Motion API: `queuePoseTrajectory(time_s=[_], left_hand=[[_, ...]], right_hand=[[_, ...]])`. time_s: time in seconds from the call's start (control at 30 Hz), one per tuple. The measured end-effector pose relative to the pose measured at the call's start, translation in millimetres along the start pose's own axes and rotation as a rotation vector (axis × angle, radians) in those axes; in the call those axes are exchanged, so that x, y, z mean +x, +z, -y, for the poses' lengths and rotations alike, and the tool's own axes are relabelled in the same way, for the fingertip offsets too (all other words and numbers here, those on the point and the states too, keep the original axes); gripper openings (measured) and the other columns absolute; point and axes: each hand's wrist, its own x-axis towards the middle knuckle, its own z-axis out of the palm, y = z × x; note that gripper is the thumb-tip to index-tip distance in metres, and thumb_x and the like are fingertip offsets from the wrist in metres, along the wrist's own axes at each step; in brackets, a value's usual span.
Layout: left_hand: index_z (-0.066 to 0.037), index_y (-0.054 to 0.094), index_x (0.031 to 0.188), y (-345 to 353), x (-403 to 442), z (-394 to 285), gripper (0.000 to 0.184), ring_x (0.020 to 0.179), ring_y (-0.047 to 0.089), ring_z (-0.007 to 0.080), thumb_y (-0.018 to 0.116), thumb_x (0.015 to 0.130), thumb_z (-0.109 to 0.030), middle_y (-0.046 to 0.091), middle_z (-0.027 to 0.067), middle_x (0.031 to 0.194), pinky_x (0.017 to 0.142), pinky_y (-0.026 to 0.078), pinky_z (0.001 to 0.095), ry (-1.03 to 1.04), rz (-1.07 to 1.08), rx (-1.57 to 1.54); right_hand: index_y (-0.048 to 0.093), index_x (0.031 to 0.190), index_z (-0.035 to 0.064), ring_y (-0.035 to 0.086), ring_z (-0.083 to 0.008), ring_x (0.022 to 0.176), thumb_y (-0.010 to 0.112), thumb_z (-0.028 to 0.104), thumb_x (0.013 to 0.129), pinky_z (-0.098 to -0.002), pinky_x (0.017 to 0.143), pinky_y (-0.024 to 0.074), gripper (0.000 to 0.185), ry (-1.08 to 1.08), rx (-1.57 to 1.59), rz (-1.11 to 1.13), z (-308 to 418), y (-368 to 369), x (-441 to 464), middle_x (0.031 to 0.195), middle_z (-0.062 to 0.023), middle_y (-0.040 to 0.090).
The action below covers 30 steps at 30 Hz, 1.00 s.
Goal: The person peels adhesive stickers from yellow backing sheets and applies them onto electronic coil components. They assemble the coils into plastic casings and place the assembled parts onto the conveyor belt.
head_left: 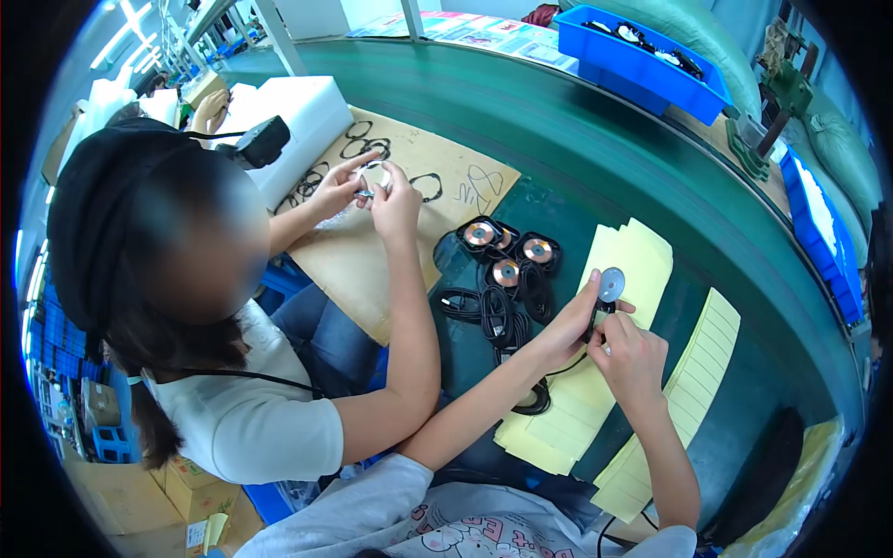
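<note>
In my left hand is a round disc-shaped device with a pale grey face and a black cable, held upright above yellow sheets. The fingers of my right hand are pinched just below the disc, on what looks like its black cable; the exact spot is partly hidden. Beneath both hands lies a stack of yellow label sheets, with another lined yellow sheet to the right. Left of them rest several black devices with copper-coloured discs and coiled black cables.
At my left a co-worker handles a small item over a cardboard sheet bearing black rings. A green conveyor belt runs behind. Blue bins and a green metal press stand on the far side.
</note>
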Motion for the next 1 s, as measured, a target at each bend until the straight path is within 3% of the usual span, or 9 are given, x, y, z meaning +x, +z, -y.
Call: queuePoseTrajectory(time_s=[0.17,0.27,0.37,0.43,0.57,0.6,0.7,0.97,1.0], left_hand=[[-0.007,0.046,0.124,8,-7,-9,0.060,0.096,0.056,0.0159,0.020,0.096,-0.053,0.059,0.0085,0.107,0.086,0.045,0.0322,-0.066,-0.121,-0.004],[-0.009,0.047,0.126,2,-3,-4,0.060,0.097,0.056,0.0145,0.020,0.096,-0.054,0.059,0.0073,0.105,0.086,0.045,0.0312,-0.034,-0.032,-0.013],[-0.009,0.048,0.125,4,-6,-8,0.061,0.095,0.057,0.0153,0.020,0.095,-0.054,0.059,0.0067,0.105,0.080,0.048,0.0307,-0.001,0.036,-0.030],[-0.008,0.045,0.127,3,-7,-10,0.063,0.086,0.062,0.0210,0.020,0.095,-0.055,0.059,0.0092,0.104,0.068,0.054,0.0317,-0.002,0.105,-0.021],[-0.005,0.042,0.129,4,-6,-11,0.066,0.089,0.063,0.0234,0.017,0.094,-0.055,0.059,0.0123,0.106,0.071,0.054,0.0336,0.019,0.147,-0.065],[-0.005,0.041,0.129,4,-6,-12,0.066,0.090,0.063,0.0238,0.016,0.094,-0.056,0.059,0.0127,0.106,0.072,0.054,0.0340,0.026,0.165,-0.071],[-0.005,0.040,0.130,2,-6,-11,0.068,0.093,0.062,0.0245,0.015,0.094,-0.056,0.059,0.0141,0.109,0.073,0.054,0.0348,0.045,0.226,-0.059],[-0.005,0.039,0.131,1,-7,-12,0.069,0.093,0.062,0.0266,0.016,0.093,-0.058,0.058,0.0174,0.110,0.074,0.054,0.0356,0.032,0.222,-0.060],[-0.005,0.038,0.132,0,-7,-11,0.068,0.093,0.063,0.0268,0.016,0.093,-0.057,0.058,0.0179,0.111,0.073,0.054,0.0357,0.028,0.213,-0.047]], right_hand=[[0.050,0.071,0.0057,0.051,-0.0181,0.050,0.062,0.006,0.065,-0.0283,0.046,0.0406,0.014,0.173,0.303,-0.048,1,-6,8,0.065,-0.0052,0.049],[0.048,0.071,0.0035,0.047,-0.0178,0.054,0.059,0.004,0.066,-0.0280,0.051,0.0396,0.012,0.301,0.532,-0.133,-7,-6,7,0.065,-0.0069,0.045],[0.047,0.077,0.0027,0.045,-0.0158,0.060,0.052,0.003,0.074,-0.0289,0.056,0.0386,0.005,0.410,0.756,-0.155,-18,-5,-1,0.070,-0.0083,0.049],[0.047,0.080,0.0033,0.046,-0.0139,0.062,0.048,0.003,0.079,-0.0287,0.055,0.0388,0.002,0.423,0.885,-0.184,-25,-4,-2,0.073,-0.0070,0.052],[0.043,0.085,0.0080,0.039,-0.0036,0.057,0.041,0.007,0.089,-0.0166,0.049,0.0284,0.004,0.783,1.437,-0.051,-35,-18,-1,0.081,-0.0032,0.052],[0.042,0.086,0.0104,0.031,0.0000,0.054,0.039,0.008,0.090,-0.0158,0.046,0.0211,0.006,0.791,1.558,-0.017,-40,-17,-2,0.079,-0.0004,0.047],[0.042,0.088,0.0111,0.029,-0.0001,0.052,0.037,0.008,0.090,-0.0173,0.044,0.0202,0.006,0.910,1.839,-0.093,-44,-19,1,0.075,0.0022,0.042],[0.048,0.088,0.0076,0.025,-0.0002,0.051,0.033,0.012,0.091,-0.0174,0.043,0.0178,0.016,0.971,1.772,0.074,-51,-19,4,0.068,0.0050,0.035],[0.052,0.087,0.0055,0.024,-0.0006,0.050,0.036,0.019,0.095,-0.0180,0.043,0.0167,0.022,0.974,1.708,0.077,-47,-23,6,0.064,0.0062,0.032]])
